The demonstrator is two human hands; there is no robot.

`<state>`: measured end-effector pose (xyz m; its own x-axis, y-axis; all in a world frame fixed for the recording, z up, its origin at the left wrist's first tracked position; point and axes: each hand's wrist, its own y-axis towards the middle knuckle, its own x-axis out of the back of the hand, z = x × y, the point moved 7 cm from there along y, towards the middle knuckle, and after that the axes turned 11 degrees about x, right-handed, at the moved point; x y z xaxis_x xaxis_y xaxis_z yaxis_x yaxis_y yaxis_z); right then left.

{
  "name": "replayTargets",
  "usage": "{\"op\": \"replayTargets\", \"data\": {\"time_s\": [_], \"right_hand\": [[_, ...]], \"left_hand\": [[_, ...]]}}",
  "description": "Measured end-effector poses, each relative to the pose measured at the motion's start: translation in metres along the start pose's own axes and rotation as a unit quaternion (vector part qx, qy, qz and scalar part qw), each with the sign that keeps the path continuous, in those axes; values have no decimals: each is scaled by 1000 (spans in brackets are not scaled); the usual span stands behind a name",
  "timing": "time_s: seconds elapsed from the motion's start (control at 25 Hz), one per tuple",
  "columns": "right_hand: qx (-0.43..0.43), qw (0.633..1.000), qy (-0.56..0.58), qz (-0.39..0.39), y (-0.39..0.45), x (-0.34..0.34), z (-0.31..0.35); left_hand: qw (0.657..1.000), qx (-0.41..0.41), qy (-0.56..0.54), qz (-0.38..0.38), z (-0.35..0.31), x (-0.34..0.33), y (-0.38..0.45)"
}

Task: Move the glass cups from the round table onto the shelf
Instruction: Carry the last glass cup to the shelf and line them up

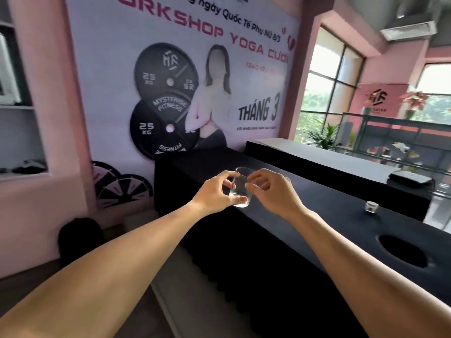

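Glass cup (240,189) gripped by left hand (214,195), pinched by right hand (271,191), raised just above black counter (317,206). Second cup (371,207) already set down farther right. Round table unseen, remaining count unknowable.

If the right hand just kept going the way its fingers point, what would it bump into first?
The glass cup. The right hand points left toward it, fingertips at or nearly on its side, while the left hand grips it from the other side. Whether the right fingers already touch is unclear.
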<state>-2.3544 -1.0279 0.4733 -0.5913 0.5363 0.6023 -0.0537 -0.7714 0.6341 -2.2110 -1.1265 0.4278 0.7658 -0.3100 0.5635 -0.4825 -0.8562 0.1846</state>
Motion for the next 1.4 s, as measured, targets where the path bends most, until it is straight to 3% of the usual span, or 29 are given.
{"op": "replayTargets", "data": {"time_s": [0.32,0.72,1.0,1.4], "right_hand": [[57,992,83,81,131,-165,-12],[160,959,193,131,333,-341,4],[222,916,262,206,402,-491,79],[303,865,309,254,452,-668,243]], "left_hand": [[993,70,42,-84,126,113,84],[961,142,57,-232,231,280,195],[905,214,68,-361,322,398,176],[858,245,125,-435,433,587,110]]}}
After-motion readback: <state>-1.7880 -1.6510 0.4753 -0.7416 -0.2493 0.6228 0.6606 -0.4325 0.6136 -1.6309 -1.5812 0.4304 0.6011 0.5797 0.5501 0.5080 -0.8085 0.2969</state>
